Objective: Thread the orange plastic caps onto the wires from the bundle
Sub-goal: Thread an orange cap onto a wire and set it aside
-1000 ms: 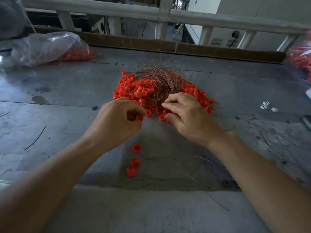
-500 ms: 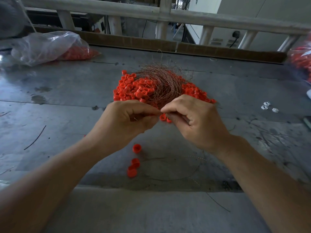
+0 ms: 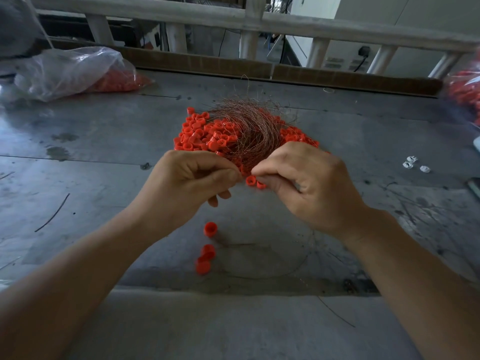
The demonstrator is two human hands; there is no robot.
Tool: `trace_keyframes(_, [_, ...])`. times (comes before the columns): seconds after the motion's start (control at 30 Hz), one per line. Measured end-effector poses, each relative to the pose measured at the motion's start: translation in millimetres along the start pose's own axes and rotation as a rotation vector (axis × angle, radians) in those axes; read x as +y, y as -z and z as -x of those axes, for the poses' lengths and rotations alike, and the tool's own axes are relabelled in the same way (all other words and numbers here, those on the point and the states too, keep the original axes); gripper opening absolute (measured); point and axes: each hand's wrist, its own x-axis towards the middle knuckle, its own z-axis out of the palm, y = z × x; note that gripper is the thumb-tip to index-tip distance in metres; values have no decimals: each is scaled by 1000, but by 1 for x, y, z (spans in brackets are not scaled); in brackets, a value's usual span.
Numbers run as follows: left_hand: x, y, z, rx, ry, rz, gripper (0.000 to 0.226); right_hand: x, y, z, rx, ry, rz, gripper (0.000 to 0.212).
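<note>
A heap of orange plastic caps (image 3: 202, 136) lies mid-table on the grey table (image 3: 104, 141), with a tangled bundle of thin copper-coloured wires (image 3: 254, 128) on top. My left hand (image 3: 189, 183) and right hand (image 3: 306, 185) meet fingertip to fingertip just in front of the heap. The left pinches an orange cap (image 3: 242, 169), mostly hidden by its fingers. The right pinches a thin wire (image 3: 298, 266) that loops down to the table below it. Two caps (image 3: 250, 181) lie under the fingertips. Three loose caps (image 3: 210, 229) sit nearer me.
A clear plastic bag (image 3: 72, 71) holding more orange caps lies at the back left, and another bag (image 3: 465, 94) at the right edge. Small white pieces (image 3: 413, 163) sit at the right. Stray wire scraps (image 3: 52, 214) lie on the table. A cardboard strip (image 3: 337, 79) and railing border the far side.
Both hands lifted off the heap's front edge and came together. The left carries a cap it picked up, and the right has drawn out a wire that now hangs in a loop.
</note>
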Motion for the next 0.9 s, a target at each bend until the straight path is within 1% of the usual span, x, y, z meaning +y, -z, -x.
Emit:
trace_keyframes(0.03, [1,-1,1,8,4,12,7,0,2,-1,25,-16,15,5])
trace_keyframes(0.13, [0,-3,1,28,-11,-44,23,-3,8,-2,83,-123,6,5])
trace_keyframes(0.23, [-2,-2,2,52,-12,-27,31,-6,11,-3,99,-274,-122,4])
trace_keyframes(0.3, [-2,-2,2,56,-16,-21,33,-9,10,-3,80,-321,-176,3])
trace_keyframes(0.4, [0,-4,3,47,1,-11,23,-14,3,-2,31,-350,-213,3])
trace_keyframes(0.5, [0,-7,3,59,57,5,20,-17,-5,-2,-9,-358,-208,5])
trace_keyframes(0.6, [5,-8,3,13,107,124,15,-15,-8,-1,-28,-364,-206,6])
trace_keyframes(0.67, [7,-9,4,-16,110,180,17,-15,-8,0,-42,-361,-201,6])
trace_keyframes(0.73, [9,-9,5,-23,81,154,20,-14,-7,0,-54,-361,-196,6])
trace_keyframes(0.9, [5,-5,2,37,102,115,27,-10,-2,0,-80,-381,-185,3])
